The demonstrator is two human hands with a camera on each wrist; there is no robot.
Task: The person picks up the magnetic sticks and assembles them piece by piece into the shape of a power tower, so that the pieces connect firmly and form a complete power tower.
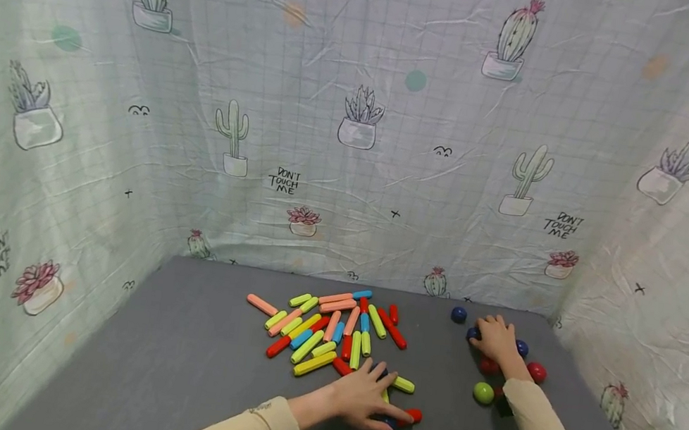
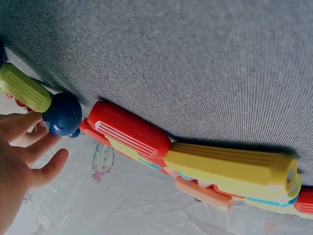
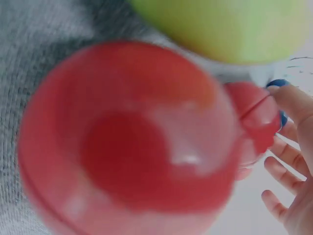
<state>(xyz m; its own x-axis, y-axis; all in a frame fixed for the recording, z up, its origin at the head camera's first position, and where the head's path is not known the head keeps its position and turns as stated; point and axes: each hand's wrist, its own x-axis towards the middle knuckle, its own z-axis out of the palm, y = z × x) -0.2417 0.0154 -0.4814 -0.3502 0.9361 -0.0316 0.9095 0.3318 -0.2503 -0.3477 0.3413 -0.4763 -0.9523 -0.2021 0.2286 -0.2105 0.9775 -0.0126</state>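
Note:
My left hand [image 1: 362, 396] lies spread over loose pieces at the front of the table. Its fingers touch a blue ball [image 2: 62, 116] beside a yellow-green stick [image 2: 24, 88]. By its thumb are a second blue ball [image 1: 389, 424] and a red stick [image 1: 413, 417], partly hidden. My right hand [image 1: 496, 340] reaches over a group of balls at the right, fingers apart in the right wrist view. Its fingertips are at a blue ball [image 1: 473, 334]; contact is partly hidden. Below that hand are a red ball [image 1: 489, 366] and a green ball [image 1: 484, 393].
Many short ridged sticks, such as a yellow stick [image 1: 315, 363] and a salmon stick [image 1: 262, 305], lie scattered mid-table. Another blue ball [image 1: 458, 314] sits at the back; a red ball [image 1: 536, 372] lies right of my right wrist. A cactus-print curtain [image 1: 354, 188] surrounds the grey table [image 1: 130, 361].

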